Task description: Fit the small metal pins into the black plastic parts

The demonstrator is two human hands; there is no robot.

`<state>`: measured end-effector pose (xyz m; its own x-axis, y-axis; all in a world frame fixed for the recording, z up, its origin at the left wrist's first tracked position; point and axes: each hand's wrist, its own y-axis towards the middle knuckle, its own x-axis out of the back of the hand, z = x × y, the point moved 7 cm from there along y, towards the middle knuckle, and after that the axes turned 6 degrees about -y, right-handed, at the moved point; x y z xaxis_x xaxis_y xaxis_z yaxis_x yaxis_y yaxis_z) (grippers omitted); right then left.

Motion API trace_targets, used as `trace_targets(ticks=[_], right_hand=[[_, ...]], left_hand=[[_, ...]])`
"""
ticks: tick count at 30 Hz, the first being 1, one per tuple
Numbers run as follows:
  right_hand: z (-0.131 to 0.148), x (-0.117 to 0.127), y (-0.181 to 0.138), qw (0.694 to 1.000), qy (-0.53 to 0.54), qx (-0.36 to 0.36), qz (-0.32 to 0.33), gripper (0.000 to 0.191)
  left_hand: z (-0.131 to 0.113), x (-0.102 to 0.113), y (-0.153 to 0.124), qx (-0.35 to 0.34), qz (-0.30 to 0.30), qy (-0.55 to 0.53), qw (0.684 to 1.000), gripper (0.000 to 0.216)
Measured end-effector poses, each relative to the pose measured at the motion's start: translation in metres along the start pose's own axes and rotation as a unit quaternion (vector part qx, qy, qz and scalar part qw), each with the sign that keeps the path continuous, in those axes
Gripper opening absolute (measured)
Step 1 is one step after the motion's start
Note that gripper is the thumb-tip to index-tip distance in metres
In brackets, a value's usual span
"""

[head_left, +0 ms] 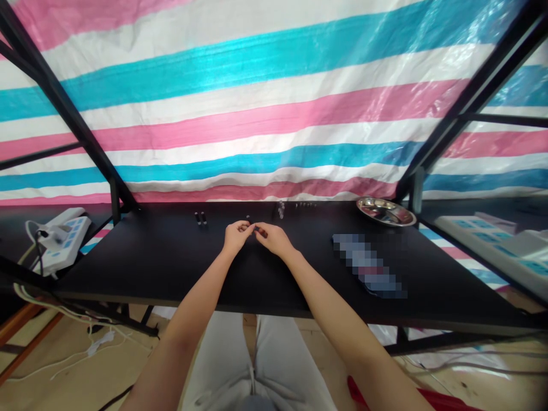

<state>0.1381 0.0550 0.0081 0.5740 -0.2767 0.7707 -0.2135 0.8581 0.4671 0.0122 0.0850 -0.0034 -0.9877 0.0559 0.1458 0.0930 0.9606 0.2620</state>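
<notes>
Over the middle of the black table (149,257), my left hand (238,235) and my right hand (274,238) meet fingertip to fingertip. Both are closed in a pinch around a small dark piece (256,229), too small and covered to name. Just behind the fingers, a tiny light-coloured object (248,217) shows. To the left stand two short black cylinders (201,218) with pale ends, side by side. Behind my right hand lies a little cluster of clear or silvery small pieces (281,209), and a row of similar tiny parts (305,205) runs to its right.
A round divided metal tray (386,212) sits at the back right. Nearer me lies a blurred-out bluish item (367,265). White power strips (64,242) with cables are at the left, and black frame posts (81,134) rise at both sides before a striped sheet (257,103).
</notes>
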Motion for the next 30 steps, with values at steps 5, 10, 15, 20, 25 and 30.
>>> trace_targets(ticks=[5,10,15,20,25,30], right_hand=[[0.002,-0.006,-0.001,0.999,0.001,0.008,0.037,0.040],[0.002,-0.004,-0.001,1.000,0.002,0.007,0.030,0.035],[0.001,-0.003,-0.001,0.999,-0.002,-0.003,0.033,0.031],[0.001,-0.002,-0.001,0.999,0.003,-0.006,0.040,0.030],[-0.001,-0.002,-0.001,0.999,0.004,-0.013,0.042,0.029],[-0.001,-0.003,-0.001,0.999,0.001,-0.011,0.045,0.028]], left_hand=[[-0.005,0.018,0.006,-0.040,-0.048,0.092,0.994,0.028],[-0.005,0.063,0.014,-0.013,-0.166,0.275,0.947,0.021],[0.002,0.094,0.016,0.076,-0.207,0.375,0.901,0.024],[0.009,0.105,0.019,0.127,-0.202,0.424,0.874,0.030],[0.015,0.111,0.021,0.151,-0.205,0.435,0.864,0.034],[0.016,0.113,0.022,0.155,-0.206,0.431,0.865,0.033]])
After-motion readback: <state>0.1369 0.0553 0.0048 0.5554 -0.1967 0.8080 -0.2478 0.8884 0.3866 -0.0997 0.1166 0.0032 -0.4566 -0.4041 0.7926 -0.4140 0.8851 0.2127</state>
